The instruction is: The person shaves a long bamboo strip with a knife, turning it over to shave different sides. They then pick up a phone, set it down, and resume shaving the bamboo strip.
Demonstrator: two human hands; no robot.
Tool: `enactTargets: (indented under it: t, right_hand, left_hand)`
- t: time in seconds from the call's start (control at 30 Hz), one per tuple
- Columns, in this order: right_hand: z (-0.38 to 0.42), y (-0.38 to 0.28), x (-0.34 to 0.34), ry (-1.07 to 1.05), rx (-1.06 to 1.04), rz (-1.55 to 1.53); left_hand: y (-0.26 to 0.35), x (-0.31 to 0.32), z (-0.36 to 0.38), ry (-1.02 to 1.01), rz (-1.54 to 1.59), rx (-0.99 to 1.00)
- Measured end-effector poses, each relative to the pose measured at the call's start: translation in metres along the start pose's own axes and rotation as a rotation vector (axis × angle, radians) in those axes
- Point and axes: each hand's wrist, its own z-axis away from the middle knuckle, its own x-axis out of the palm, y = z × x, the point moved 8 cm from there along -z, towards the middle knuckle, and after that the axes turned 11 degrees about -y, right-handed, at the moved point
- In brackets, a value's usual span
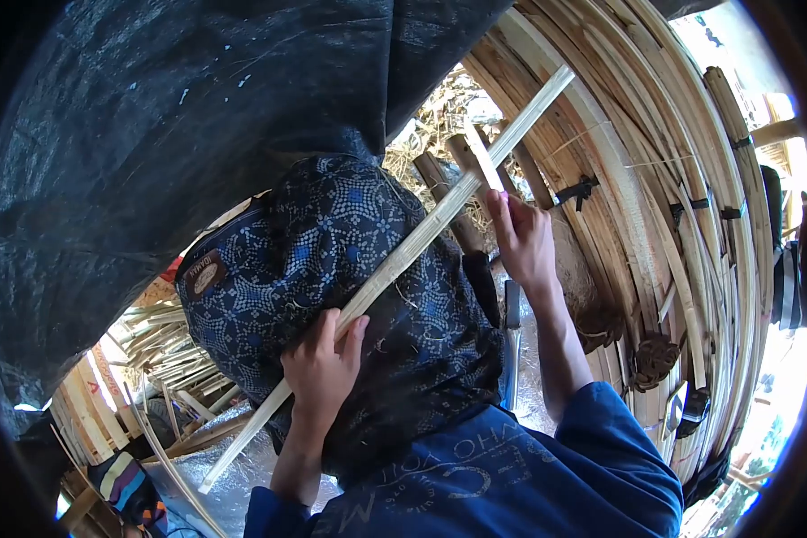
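A long, flat strip of pale wood or bamboo [421, 235] runs diagonally over my lap, its far end up to the right. My left hand [321, 363] is closed around its lower half, thumb and fingers at its edges. My right hand [523, 238], near the strip's upper part, pinches a short, pale, flat piece [482, 160] that crosses the long strip; I cannot tell whether it is wood or a blade. Beneath the strip, a dark blue patterned cloth [332, 233] with a small brown label covers my legs, with shavings scattered on it.
Long bent wooden strips [641, 179] are stacked along the right, tied in places with dark bands. Black plastic sheeting [197, 117] hangs at upper left. Short wooden posts [435, 177] stand ahead, with straw-like shavings [453, 99] beyond. Cut sticks [166, 336] lie at left.
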Motion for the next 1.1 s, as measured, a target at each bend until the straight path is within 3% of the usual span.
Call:
enactTargets:
  t: [0.03, 0.07, 0.13, 0.23, 0.33, 0.4, 0.43, 0.47, 0.53, 0.6, 0.63, 0.67, 0.73, 0.77, 0.8, 0.87, 0.93, 1.0, 1.07, 1.1]
  right_hand:
    - [0.004, 0.001, 0.008, -0.039, 0.040, -0.124]
    - [0.012, -0.010, 0.026, -0.151, -0.042, -0.052]
    - [0.043, -0.047, 0.066, -0.432, -0.340, 0.065]
    - [0.027, -0.031, 0.046, -0.393, -0.177, 0.128]
    - [-0.021, 0.006, -0.006, -0.087, 0.011, -0.009]
    - [-0.006, -0.008, 0.008, -0.191, 0.000, -0.069]
    - [0.011, -0.022, 0.031, -0.383, 0.012, 0.099]
    - [0.029, -0.045, 0.057, -0.444, -0.376, 0.047]
    - [0.038, -0.039, 0.074, -0.527, -0.453, 0.290]
    - [0.010, -0.024, 0.031, -0.407, -0.042, -0.047]
    - [-0.004, -0.025, 0.022, -0.296, -0.166, 0.118]
    - [-0.005, -0.023, 0.026, -0.332, -0.170, 0.057]
    - [0.016, -0.028, 0.036, -0.425, -0.020, -0.015]
    - [0.027, -0.040, 0.049, -0.386, -0.308, 0.022]
    - [0.040, -0.053, 0.047, -0.144, -0.554, 0.139]
    - [0.006, -0.014, 0.026, -0.286, -0.084, 0.046]
    - [-0.026, 0.016, -0.003, -0.173, 0.078, 0.163]
    - [-0.005, 0.006, 0.022, -0.329, 0.009, 0.040]
    - [0.032, -0.054, 0.050, -0.276, -0.524, 0.261]
    - [0.022, -0.036, 0.041, -0.387, -0.227, 0.209]
  left_hand:
    - [0.000, 0.001, 0.000, -0.011, -0.015, -0.029]
    - [-0.001, 0.002, 0.000, -0.007, -0.013, -0.033]
    - [0.004, 0.000, -0.001, 0.071, -0.090, 0.041]
    - [0.003, 0.000, 0.001, 0.072, -0.087, 0.046]
    - [0.003, 0.001, 0.002, 0.066, -0.038, 0.027]
    - [0.002, 0.001, 0.000, 0.071, -0.050, 0.035]
    - [0.001, 0.002, 0.000, 0.063, -0.070, 0.033]
    - [0.001, 0.002, 0.001, 0.063, -0.067, 0.035]
    - [0.000, 0.000, 0.002, 0.077, -0.037, 0.057]
    - [-0.001, -0.003, 0.004, 0.082, -0.025, 0.054]
    - [-0.001, -0.006, 0.004, 0.094, -0.014, 0.060]
    - [0.000, -0.009, 0.003, 0.095, -0.011, 0.068]
    - [-0.006, -0.007, 0.004, 0.038, 0.066, -0.004]
    - [-0.008, -0.007, 0.004, 0.059, 0.045, 0.016]
    - [-0.008, -0.007, 0.002, 0.062, 0.045, 0.019]
    - [-0.004, -0.009, 0.006, 0.065, 0.013, 0.036]
    - [0.000, -0.012, 0.008, 0.066, 0.007, 0.024]
    - [0.002, -0.011, 0.006, 0.083, 0.014, 0.013]
    - [0.001, -0.007, 0.006, 0.067, 0.016, 0.002]
    - [0.000, -0.006, 0.005, 0.061, 0.013, 0.010]
